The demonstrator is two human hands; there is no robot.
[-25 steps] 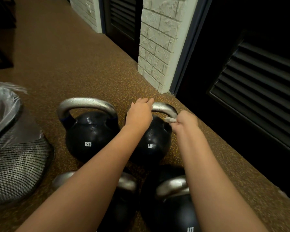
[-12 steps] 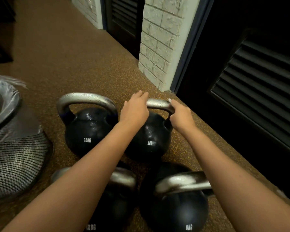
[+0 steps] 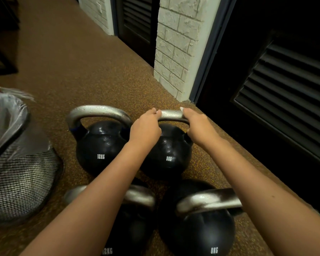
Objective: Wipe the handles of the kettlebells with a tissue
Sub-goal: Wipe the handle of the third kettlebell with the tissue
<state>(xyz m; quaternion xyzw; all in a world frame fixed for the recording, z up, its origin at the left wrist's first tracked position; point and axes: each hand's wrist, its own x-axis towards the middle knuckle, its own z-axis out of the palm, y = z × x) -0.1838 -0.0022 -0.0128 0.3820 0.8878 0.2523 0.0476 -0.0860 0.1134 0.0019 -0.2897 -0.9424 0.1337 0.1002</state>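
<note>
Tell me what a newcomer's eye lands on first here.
Both hands on the silver handle of the far 8KG kettlebell: the left hand grips its left end, the right hand its right end, a scrap of white tissue at the fingertips. Left of them, a mesh bin lined with plastic.

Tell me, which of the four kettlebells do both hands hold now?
The far right kettlebell, marked 8KG. The left hand and the right hand both grip its silver handle; the other three handles are untouched.
</note>
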